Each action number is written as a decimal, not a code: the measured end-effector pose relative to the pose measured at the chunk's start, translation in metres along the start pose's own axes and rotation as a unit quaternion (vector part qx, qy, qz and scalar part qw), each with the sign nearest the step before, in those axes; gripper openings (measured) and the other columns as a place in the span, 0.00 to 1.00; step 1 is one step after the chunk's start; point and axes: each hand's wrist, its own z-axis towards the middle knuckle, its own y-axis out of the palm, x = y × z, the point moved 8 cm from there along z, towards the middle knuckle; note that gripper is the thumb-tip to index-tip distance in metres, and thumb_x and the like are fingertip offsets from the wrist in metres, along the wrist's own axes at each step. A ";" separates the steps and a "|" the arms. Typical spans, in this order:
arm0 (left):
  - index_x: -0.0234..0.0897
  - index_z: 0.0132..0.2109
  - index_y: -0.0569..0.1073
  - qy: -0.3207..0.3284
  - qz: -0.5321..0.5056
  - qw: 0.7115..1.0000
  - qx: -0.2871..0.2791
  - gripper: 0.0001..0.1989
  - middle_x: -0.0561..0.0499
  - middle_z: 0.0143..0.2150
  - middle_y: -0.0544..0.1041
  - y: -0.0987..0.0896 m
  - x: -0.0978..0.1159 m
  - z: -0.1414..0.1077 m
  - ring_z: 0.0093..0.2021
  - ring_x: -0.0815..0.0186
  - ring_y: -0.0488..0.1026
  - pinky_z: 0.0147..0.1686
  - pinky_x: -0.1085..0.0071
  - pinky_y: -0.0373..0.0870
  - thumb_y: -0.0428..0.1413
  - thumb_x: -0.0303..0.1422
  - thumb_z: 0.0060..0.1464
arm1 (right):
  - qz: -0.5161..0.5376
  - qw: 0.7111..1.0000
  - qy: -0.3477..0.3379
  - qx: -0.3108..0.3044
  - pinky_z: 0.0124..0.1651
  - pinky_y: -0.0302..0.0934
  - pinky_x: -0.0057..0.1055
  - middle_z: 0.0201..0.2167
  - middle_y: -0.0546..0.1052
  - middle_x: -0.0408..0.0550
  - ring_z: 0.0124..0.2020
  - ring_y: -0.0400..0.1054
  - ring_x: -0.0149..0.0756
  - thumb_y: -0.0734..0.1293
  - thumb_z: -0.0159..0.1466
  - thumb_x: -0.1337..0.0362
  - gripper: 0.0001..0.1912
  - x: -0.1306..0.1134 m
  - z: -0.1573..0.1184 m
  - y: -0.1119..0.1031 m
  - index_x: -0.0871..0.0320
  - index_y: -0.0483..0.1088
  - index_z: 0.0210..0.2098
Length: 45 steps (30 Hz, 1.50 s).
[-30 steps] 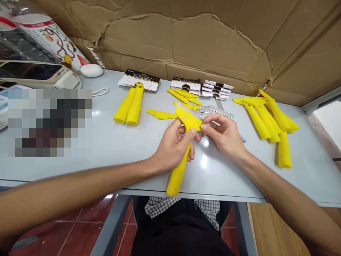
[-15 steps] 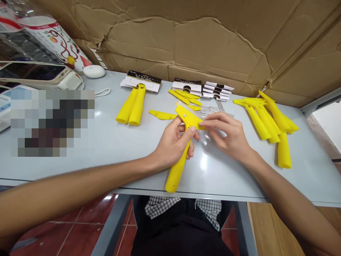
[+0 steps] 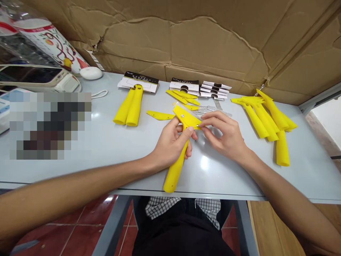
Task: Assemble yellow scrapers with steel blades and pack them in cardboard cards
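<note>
My left hand (image 3: 173,140) is wrapped round the neck of a yellow scraper (image 3: 173,174), its thumb lying on the front. The scraper's handle slants down to the table's front edge. On its wide flat head sits a round metal screw (image 3: 182,116), and clear plastic shows along the upper edge. My right hand (image 3: 222,131) has its fingertips closed at the head's right end, beside a small metal screw (image 3: 198,125). A tiny metal piece shows below the left fingers. Behind the head lie loose yellow cover plates (image 3: 160,115) and grey metal blades (image 3: 205,109).
Yellow handles (image 3: 282,149) are heaped at right. Two yellow handles (image 3: 134,110) with a printed card (image 3: 138,81) stand at left. More folded cards (image 3: 183,85) lie at the back against cardboard (image 3: 213,46). Phones (image 3: 29,75), a white case (image 3: 91,73) and a patterned cup (image 3: 50,42) occupy the far left.
The right fingertips have shifted slightly off the head's right corner, and a small screw there now shows. The left hand keeps the same hold. The whole view has moved a little.
</note>
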 end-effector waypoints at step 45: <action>0.41 0.48 0.67 -0.009 -0.004 1.000 0.009 0.12 0.54 0.39 0.80 -0.001 0.000 0.001 0.15 0.74 0.71 0.12 0.75 0.71 0.61 0.41 0.71 | -0.022 0.999 -0.038 -0.008 0.52 0.78 0.48 0.54 0.81 0.49 0.48 0.78 0.44 0.67 0.66 0.77 0.25 0.000 -0.007 0.004 0.44 0.80 0.55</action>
